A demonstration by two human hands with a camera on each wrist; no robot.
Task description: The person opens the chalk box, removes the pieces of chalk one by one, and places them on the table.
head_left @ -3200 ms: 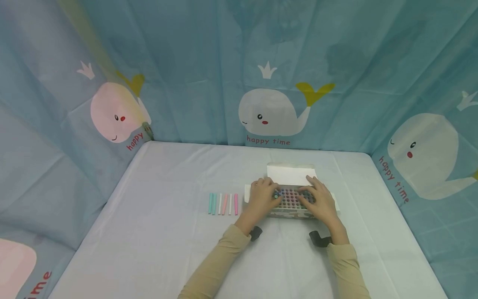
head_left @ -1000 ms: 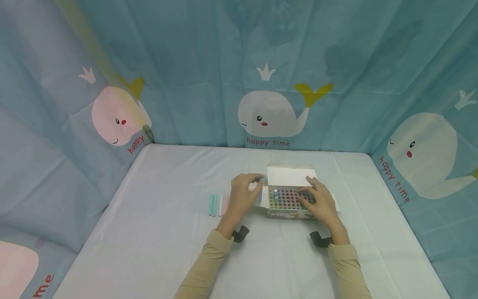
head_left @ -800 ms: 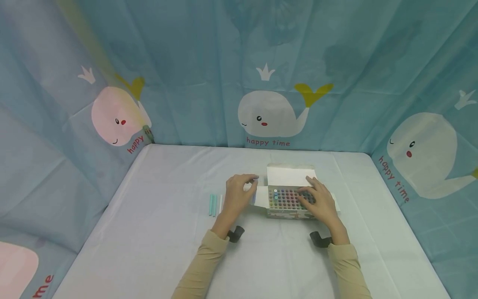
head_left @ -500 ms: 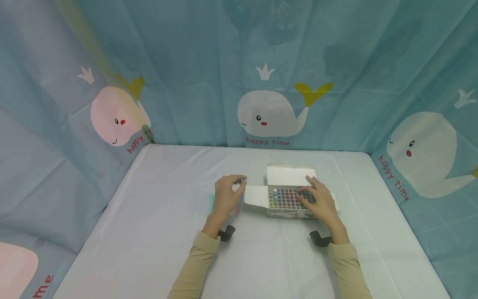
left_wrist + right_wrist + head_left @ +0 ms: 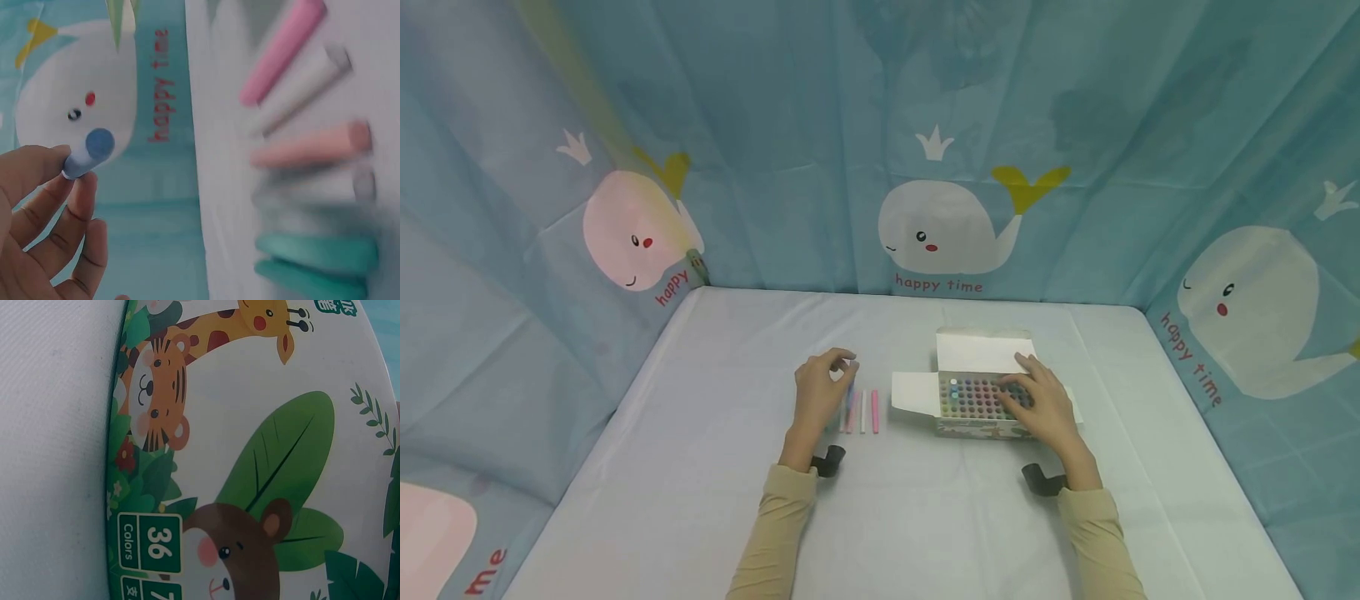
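In the head view my left hand (image 5: 817, 392) is raised over the row of loose sticks. Its thumb and fingertips pinch a blue chalk stick (image 5: 81, 156), whose round end shows in the left wrist view. On the table below lie several sticks: a bright pink chalk stick (image 5: 875, 412), white ones, a salmon chalk stick (image 5: 312, 145) and teal chalk sticks (image 5: 319, 253). My right hand (image 5: 1048, 404) rests over the right end of the chalk box (image 5: 977, 428), fingers relaxed and bent above the upright stick ends. Its underside is hidden.
The box's lid (image 5: 983, 350) stands up behind it, and a white side flap (image 5: 915, 393) extends left. Animal artwork (image 5: 262, 456) and "36 Colors" fill the right wrist view. A whale-print curtain (image 5: 775, 208) hangs around the white table (image 5: 737, 358).
My left hand has drawn away from the box to the left with the blue chalk stick, uncovering the pink and white sticks. My right hand has stayed on the box.
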